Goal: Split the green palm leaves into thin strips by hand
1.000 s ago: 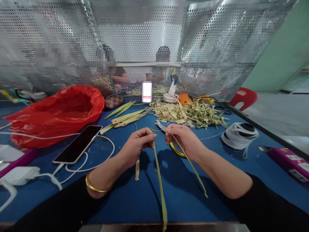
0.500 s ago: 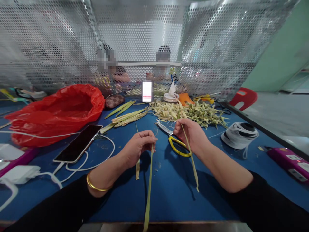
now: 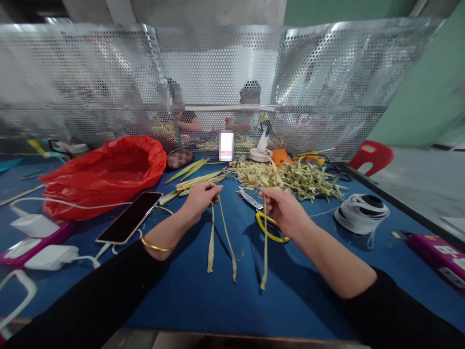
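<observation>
My left hand [image 3: 199, 199] is closed, its thumb and fingers pinching two narrow dried leaf strips. One pale strip [image 3: 210, 249] hangs straight down from it, and a thinner strip [image 3: 228, 241] slants down to the right. My right hand [image 3: 285, 207] pinches another yellow-green leaf strip [image 3: 265, 252], which dangles below the fingers over the blue table [image 3: 225, 305]. Scissors with yellow handles [image 3: 258, 224] lie on the table just behind my right hand, their blades pointing away to the left. A bundle of pale leaves [image 3: 198, 182] lies beyond my left hand.
A pile of leaf scraps [image 3: 290, 177] spreads at the back. At left are an open red plastic bag [image 3: 98, 182], a phone [image 3: 131, 218] and white chargers [image 3: 53, 257]. A spool of white cord [image 3: 359, 215] and a purple power strip [image 3: 432, 252] stand at right. A perforated metal screen [image 3: 221, 63] rises behind.
The view has tilted up. My left hand has moved back and left; the long green strip near it now shows as a shorter slanting strip. The right hand's strip hangs more upright.
</observation>
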Motion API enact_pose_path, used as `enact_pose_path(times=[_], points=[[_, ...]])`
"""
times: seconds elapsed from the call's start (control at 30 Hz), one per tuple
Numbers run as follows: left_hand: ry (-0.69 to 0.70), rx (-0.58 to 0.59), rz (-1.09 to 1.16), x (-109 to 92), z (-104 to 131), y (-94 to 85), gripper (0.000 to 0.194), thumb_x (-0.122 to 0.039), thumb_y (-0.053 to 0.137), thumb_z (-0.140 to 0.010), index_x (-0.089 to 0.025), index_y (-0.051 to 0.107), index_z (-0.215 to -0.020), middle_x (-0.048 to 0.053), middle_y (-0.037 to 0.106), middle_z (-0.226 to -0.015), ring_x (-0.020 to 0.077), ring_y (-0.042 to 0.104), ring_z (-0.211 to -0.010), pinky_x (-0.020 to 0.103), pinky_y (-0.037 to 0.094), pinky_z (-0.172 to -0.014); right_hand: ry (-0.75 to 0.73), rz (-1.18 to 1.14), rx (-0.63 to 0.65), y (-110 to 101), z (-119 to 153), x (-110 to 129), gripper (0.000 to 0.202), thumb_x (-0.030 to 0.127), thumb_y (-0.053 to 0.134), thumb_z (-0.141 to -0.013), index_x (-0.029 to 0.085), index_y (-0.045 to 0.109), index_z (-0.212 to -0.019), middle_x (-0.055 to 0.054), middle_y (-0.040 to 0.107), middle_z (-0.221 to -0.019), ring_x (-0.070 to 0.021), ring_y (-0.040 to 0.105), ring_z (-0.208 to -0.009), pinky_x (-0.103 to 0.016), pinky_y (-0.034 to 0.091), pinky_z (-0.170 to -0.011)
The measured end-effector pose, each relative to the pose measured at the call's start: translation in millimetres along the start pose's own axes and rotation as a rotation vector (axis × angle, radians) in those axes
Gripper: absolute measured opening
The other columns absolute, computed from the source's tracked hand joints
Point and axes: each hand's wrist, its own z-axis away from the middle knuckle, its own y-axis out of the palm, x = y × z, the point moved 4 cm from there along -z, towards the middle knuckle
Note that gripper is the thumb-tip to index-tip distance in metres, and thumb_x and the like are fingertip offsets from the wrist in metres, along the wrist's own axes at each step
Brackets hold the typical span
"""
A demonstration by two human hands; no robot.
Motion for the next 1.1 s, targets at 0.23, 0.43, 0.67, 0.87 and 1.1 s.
enact_pose_path(times=[0.23, 0.43, 0.67, 0.87, 1.1], points=[[0.326, -0.165, -0.294, -29.5, 10.7, -3.4, 0.023, -0.039, 0.065, -0.068, -0.021, 0.066, -0.082, 0.0, 0.062, -0.068, 0.0155, 0.053, -0.063, 0.024, 0.035, -0.06, -0.01, 0.051, 0.101, 3.9, -0.5, -9.4, 0.024, 0.035, 0.073, -0.062, 0.013, 0.064, -0.066, 0.006, 0.046, -0.051, -0.0043, 0.04, -0.043, -0.018, 0.03, -0.041], [-0.103, 0.611, -0.054, -20.2, 67.7, 56.4, 0.032, -0.047, 0.063, -0.07, -0.015, 0.068, -0.069, -0.003, 0.051, -0.051, 0.0078, 0.036, -0.043, 0.021, 0.026, -0.044, 0.008, 0.033, 0.147, 8.9, 2.6, -11.0, 0.026, 0.036, 0.076, -0.06, 0.013, 0.065, -0.069, 0.004, 0.053, -0.054, -0.0053, 0.047, -0.047, -0.018, 0.036, -0.046], [-0.27, 0.505, 0.21, -4.3, 60.6, 45.7, 0.031, -0.046, 0.069, -0.067, -0.014, 0.067, -0.069, -0.002, 0.052, -0.055, 0.006, 0.04, -0.045, 0.018, 0.024, -0.043, -0.007, 0.187, 0.158, 14.8, 9.5, -10.2, 0.033, 0.045, 0.07, -0.067, 0.015, 0.064, -0.08, 0.0, 0.062, -0.069, -0.0053, 0.049, -0.045, -0.019, 0.038, -0.045], [-0.163, 0.294, 0.187, -1.1, 41.5, 25.4, 0.037, -0.051, 0.066, -0.068, -0.014, 0.066, -0.069, -0.001, 0.053, -0.055, 0.0078, 0.044, -0.046, 0.02, 0.029, -0.046, 0.042, 0.544, 0.442, 39.4, 33.5, -27.4, 0.02, 0.033, 0.066, -0.072, 0.016, 0.057, -0.068, 0.004, 0.055, -0.054, -0.0073, 0.051, -0.046, -0.02, 0.042, -0.05], [0.209, -0.013, -0.685, -12.9, 36.7, -3.6, 0.032, -0.046, 0.05, -0.079, -0.02, 0.058, -0.062, 0.008, 0.062, -0.063, 0.0252, 0.06, -0.064, 0.031, 0.037, -0.059, 0.043, 0.811, 0.397, 36.3, 32.3, -52.1, 0.017, 0.032, 0.052, -0.079, 0.019, 0.051, -0.068, 0.003, 0.055, -0.053, -0.0134, 0.056, -0.047, -0.024, 0.042, -0.049]])
